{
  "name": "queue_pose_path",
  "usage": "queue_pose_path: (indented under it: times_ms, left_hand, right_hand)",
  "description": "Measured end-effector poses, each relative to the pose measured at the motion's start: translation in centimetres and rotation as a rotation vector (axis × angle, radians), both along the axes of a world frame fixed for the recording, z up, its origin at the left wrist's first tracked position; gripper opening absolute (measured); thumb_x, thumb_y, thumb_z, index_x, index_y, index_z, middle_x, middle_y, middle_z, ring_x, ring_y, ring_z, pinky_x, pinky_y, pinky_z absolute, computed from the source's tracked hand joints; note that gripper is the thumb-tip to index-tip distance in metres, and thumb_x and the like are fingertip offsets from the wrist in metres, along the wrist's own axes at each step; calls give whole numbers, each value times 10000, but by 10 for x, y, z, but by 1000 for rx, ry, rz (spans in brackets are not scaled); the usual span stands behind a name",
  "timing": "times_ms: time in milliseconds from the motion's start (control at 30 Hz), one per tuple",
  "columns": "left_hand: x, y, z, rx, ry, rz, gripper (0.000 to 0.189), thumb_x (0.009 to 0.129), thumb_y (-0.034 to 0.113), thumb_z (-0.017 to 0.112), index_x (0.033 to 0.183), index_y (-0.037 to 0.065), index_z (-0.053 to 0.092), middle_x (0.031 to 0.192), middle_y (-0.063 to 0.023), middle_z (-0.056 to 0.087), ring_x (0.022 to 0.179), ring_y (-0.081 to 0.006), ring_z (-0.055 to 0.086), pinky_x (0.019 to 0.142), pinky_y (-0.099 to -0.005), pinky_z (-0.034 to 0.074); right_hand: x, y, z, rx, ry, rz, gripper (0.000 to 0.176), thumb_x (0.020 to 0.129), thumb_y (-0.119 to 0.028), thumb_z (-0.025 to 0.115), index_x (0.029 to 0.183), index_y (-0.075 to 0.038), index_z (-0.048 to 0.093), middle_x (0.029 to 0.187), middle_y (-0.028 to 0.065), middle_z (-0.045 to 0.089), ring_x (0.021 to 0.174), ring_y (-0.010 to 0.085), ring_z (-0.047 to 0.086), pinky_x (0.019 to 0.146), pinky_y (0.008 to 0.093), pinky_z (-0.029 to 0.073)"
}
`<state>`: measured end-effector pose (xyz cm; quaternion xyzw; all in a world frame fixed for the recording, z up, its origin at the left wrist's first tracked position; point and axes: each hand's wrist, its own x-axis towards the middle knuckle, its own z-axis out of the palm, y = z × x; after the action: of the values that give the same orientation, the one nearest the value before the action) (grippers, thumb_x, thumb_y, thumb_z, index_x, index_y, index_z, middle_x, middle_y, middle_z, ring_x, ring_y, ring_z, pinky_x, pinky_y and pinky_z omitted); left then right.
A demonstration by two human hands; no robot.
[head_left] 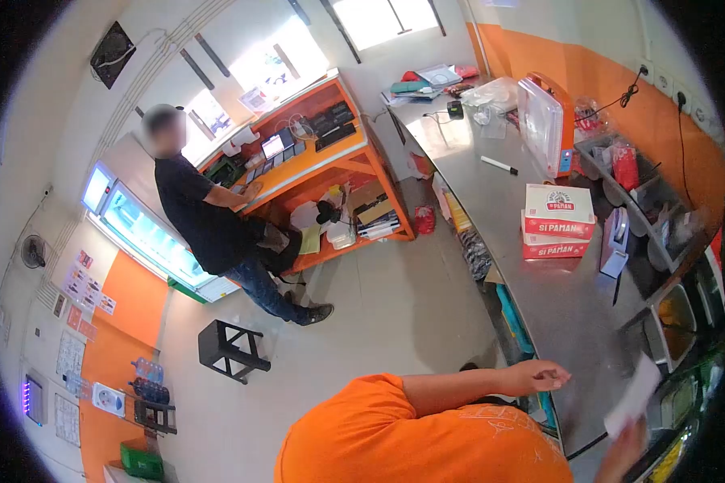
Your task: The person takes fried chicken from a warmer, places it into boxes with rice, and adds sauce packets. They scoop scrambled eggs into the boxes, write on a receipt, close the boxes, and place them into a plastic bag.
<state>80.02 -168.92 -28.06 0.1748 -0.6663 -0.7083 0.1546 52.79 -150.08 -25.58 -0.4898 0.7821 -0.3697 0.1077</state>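
My left hand (538, 377) is over the near edge of the steel counter (532, 302), its fingers loosely curled and what they hold, if anything, too small to tell. At the lower right my right hand (627, 447), blurred, holds a white sheet (634, 394) that looks like paper. Two red and white boxes lie stacked farther up the counter, the upper box (557, 208) resting on the lower box (554, 249). Beside them sits a pale tape dispenser (615, 241).
Metal food trays (670, 326) line the counter's right side. A clear case with an orange frame (542, 125) and a marker (499, 166) are farther back. Across the room a person (209, 201) stands at an orange desk (314, 173). A black stool (232, 350) is on the floor.
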Motion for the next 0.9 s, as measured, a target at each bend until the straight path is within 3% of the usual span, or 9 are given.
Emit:
queue_pose_path:
  times_ms: [100, 133, 200, 300, 400, 600, 733, 867, 900]
  left_hand:
    - [13, -6, 11, 454, 214, 32, 543, 873, 308, 545, 1328, 109, 325, 1256, -70, 423, 1147, -188, 396, 954, -344, 335]
    - [20, -12, 16, 602, 306, 71, 584, 872, 313, 548, 1354, 115, 284, 1272, -62, 401, 1165, -179, 371, 961, -341, 326]
    - [32, -30, 16, 562, 330, 299, 588, 878, 300, 538, 1363, 117, 262, 1286, -60, 377, 1185, -180, 339, 959, -337, 324]
    - [64, -61, 3, 485, 230, 586, 444, 895, 254, 509, 1286, 84, 383, 1149, -52, 490, 1055, -163, 447, 894, -309, 379]
    - [109, -87, -5, 502, 140, 687, 335, 907, 212, 486, 1204, 59, 464, 1021, -33, 542, 930, -130, 501, 848, -274, 408]
    - [153, -120, 21, 352, 83, 687, 270, 911, 155, 468, 1155, 43, 501, 977, -19, 560, 881, -124, 523, 785, -267, 442]
    - [157, -133, 19, 202, 116, 825, 216, 905, 160, 473, 1079, 55, 548, 916, -20, 572, 812, -117, 529, 718, -257, 448]
    - [170, -151, 8, 468, 147, 953, 220, 893, 190, 498, 1056, 56, 562, 909, -32, 575, 813, -113, 522, 733, -272, 442]
    - [178, -161, 14, 309, -69, 997, 229, 889, 202, 507, 1055, 54, 559, 919, -42, 575, 835, -130, 530, 756, -290, 444]
  right_hand:
    - [98, -103, 9, -110, 566, 278, 263, 751, -69, 527, 1009, -22, 554, 1042, 167, 556, 971, 337, 512, 793, 457, 412]
    - [127, -132, 20, -42, 493, 418, 270, 738, -106, 545, 996, -27, 545, 903, 150, 539, 830, 351, 498, 694, 454, 378]
    - [165, -176, 1, 129, 162, 631, 311, 756, -210, 588, 1024, -56, 558, 991, 148, 549, 937, 324, 499, 776, 426, 380]
    - [209, -202, 25, -205, 454, 845, 339, 776, -272, 592, 1025, -43, 565, 933, 133, 540, 870, 315, 512, 759, 408, 386]
    - [218, -241, 29, -342, 358, 891, 347, 796, -288, 578, 1035, -37, 563, 925, 132, 527, 839, 318, 512, 750, 394, 394]
    - [236, -296, 12, -26, -398, 708, 318, 810, -222, 597, 1067, -43, 543, 874, 89, 521, 801, 213, 512, 735, 334, 404]
    - [268, -309, -21, -38, -800, 681, 270, 815, -150, 606, 1037, -15, 532, 872, 57, 567, 807, 143, 526, 730, 281, 429]
    - [267, -320, -25, 145, -830, 711, 249, 817, -167, 612, 985, 4, 545, 870, 82, 599, 790, 144, 561, 711, 274, 454]
    - [269, -325, -11, 195, -807, 745, 246, 820, -169, 607, 979, 7, 546, 865, 85, 600, 786, 143, 564, 705, 278, 457]
